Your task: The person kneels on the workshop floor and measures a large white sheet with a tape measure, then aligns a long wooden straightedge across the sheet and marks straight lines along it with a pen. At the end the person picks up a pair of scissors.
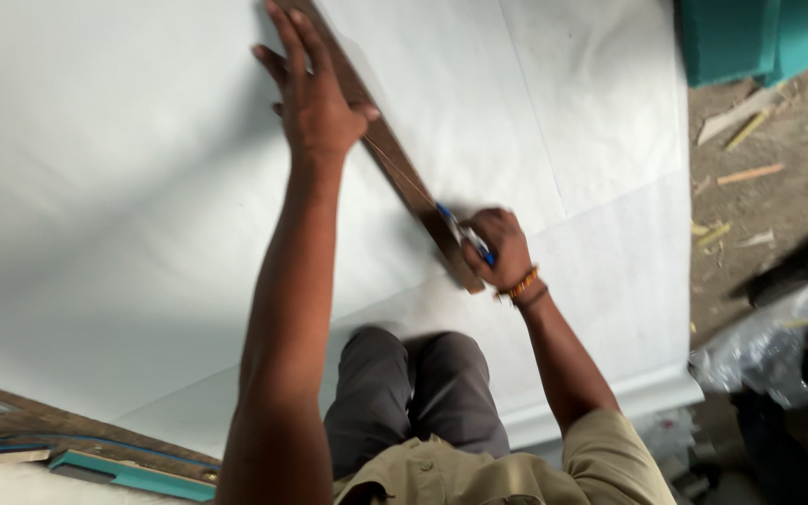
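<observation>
A long, narrow wooden strip (395, 159) lies across the smooth white sheet (123, 187). The left hand (310, 103) presses flat on it with fingers spread, and the right hand (500, 248) is closed around a blue pen (465, 234) at the strip's edge.

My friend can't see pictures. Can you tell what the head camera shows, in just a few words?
A kneeling person's left hand presses a long wooden strip flat on a big white sheet, while the right hand holds a blue pen against the strip's edge. Wood scraps lie on the dirt floor to the right.
</observation>
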